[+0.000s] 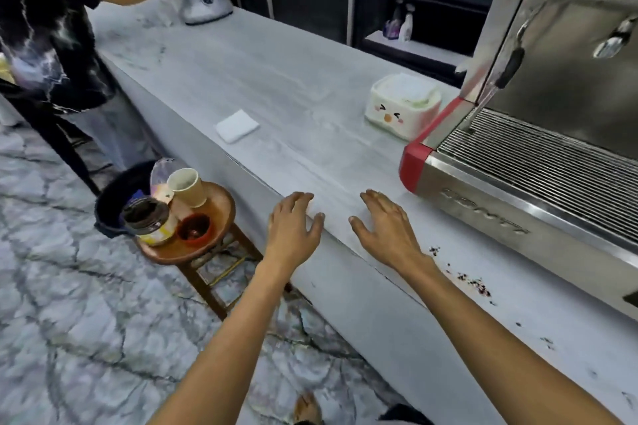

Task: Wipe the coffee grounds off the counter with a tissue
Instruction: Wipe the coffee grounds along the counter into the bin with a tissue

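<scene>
Currently we rest our left hand [293,226] and right hand [386,228] flat, fingers spread, on the pale marble worktop [276,79]; dark scattered coffee grounds [473,283] lie beside the right wrist, the white folded tissue [237,125] well apart.

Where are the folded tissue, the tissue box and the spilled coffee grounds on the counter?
Folded tissue [237,126], head view, centre of the white square.
Tissue box [402,110], head view, front face beside the printed cartoon face.
Coffee grounds [478,285], head view, densest dark cluster by the right forearm.
</scene>
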{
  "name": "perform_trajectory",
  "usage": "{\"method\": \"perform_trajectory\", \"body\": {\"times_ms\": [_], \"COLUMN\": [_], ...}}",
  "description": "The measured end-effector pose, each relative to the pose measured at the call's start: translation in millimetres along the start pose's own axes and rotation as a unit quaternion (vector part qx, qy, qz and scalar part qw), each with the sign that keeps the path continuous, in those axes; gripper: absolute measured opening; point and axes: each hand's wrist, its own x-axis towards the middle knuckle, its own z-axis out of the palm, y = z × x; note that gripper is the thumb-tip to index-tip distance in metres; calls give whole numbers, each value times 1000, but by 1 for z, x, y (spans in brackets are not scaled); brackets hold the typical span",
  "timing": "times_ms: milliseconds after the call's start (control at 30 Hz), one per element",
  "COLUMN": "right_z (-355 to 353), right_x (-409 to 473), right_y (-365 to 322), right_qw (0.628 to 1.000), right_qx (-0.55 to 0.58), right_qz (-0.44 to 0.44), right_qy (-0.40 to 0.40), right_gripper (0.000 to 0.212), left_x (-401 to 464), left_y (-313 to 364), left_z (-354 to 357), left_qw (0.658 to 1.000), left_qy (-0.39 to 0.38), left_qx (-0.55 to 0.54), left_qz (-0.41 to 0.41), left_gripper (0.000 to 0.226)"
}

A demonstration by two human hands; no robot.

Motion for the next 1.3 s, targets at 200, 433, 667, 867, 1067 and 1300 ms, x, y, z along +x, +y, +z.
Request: {"method": "perform_trajectory", "body": {"times_ms": [200, 433, 667, 867, 1067, 1300], "right_z": [18, 27, 25, 8, -28, -63], "right_x": [35, 82, 134, 165, 215, 280], "right_y": [-23, -27, -22, -19, -6, 30], "right_qw": [999, 994, 984, 970, 939, 876], "right_qx": [3, 18, 31, 27, 15, 18], "right_qz": [53, 92, 139, 193, 229, 379], "right_qy": [15, 56, 102, 145, 256, 300], "right_gripper": [58, 58, 58, 58, 50, 52], "left_x": [56, 119, 187, 238, 304, 371], "left_y": [-39, -53, -45, -22, 19, 64], "left_z": [-13, -10, -2, 9, 17, 38], "left_qw": [999, 993, 988, 978, 957, 932], "left_qy": [-17, -56, -67, -89, -119, -170], "left_qx": [-21, -40, -45, -59, -84, -126], "left_qz": [38, 95, 135, 181, 252, 293], "left_gripper": [57, 48, 49, 51, 54, 58]}}
